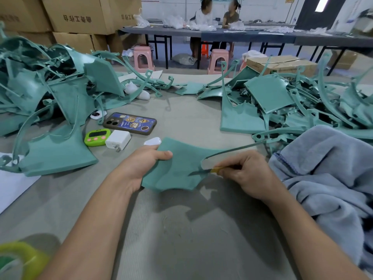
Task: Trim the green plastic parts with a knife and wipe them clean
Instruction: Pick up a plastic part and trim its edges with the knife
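Green plastic part (177, 168), a flat panel with a thin curved arm, held over the counter (191, 229) in front of the person: left hand (141, 164) in a closed grip on its left edge, thumb on top; right hand (246, 174) in a closed grip on a yellow-handled knife (205, 171), blade laid on the part's right edge beside the notch. Recommended handling: blade shallow, drawn along the edge in light passes away from the left thumb, panel braced firm. Blue-grey cloth (333, 168) lies near at right, to hand for wiping.
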`<state>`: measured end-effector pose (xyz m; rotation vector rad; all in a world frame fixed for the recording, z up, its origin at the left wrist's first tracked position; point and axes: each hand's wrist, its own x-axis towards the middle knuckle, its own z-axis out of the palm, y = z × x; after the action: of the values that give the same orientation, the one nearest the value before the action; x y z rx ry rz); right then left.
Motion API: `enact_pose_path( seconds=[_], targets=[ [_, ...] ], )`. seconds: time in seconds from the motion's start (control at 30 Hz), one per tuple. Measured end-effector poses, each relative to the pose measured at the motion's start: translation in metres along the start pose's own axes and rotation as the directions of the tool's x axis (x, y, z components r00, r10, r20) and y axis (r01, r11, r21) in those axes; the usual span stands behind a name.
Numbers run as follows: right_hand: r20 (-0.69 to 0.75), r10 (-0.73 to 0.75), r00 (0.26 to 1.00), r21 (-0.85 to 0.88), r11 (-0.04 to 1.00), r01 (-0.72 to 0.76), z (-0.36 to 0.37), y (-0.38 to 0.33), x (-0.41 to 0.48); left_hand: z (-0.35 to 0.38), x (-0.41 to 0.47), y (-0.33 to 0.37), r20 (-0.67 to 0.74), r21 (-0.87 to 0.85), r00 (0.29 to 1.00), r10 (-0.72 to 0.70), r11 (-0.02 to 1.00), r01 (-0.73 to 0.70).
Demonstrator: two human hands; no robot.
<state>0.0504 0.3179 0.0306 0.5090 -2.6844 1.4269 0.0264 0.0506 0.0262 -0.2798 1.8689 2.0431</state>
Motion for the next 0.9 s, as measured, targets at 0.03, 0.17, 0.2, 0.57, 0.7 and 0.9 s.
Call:
enact_pose_path(
  seconds=[0.03,0.17,0.2,0.57,0.7,0.9],
  targets=[
    [0.020,0.002,1.000,0.004,1.000,-0.002,-0.001,0.000,0.000,0.000,0.000,0.000,-0.006,0.001,1.000,0.002,1.000,-0.002],
    [-0.061,0.022,0.998,0.050,0.999,-0.019,0.001,-0.001,-0.001,0.001,-0.001,0.000,-0.007,0.019,1.000,0.012,1.000,-0.012],
    [-0.061,0.028,0.998,0.065,0.998,-0.024,0.001,-0.001,0.000,0.001,-0.001,0.000,-0.003,0.021,1.000,0.012,1.000,-0.012],
    [0.012,0.027,1.000,0.137,0.990,-0.028,0.009,0.006,0.003,-0.003,-0.002,0.003,-0.007,-0.025,1.000,-0.013,1.000,0.013],
    [0.067,0.027,0.997,0.133,0.990,-0.036,0.007,0.006,0.003,0.002,-0.004,0.001,-0.024,-0.025,1.000,-0.013,1.000,0.013],
    [0.015,0.034,0.999,0.169,0.985,-0.036,0.007,0.004,0.003,0.000,-0.003,0.001,-0.004,-0.016,1.000,-0.013,1.000,0.012]
  ],
)
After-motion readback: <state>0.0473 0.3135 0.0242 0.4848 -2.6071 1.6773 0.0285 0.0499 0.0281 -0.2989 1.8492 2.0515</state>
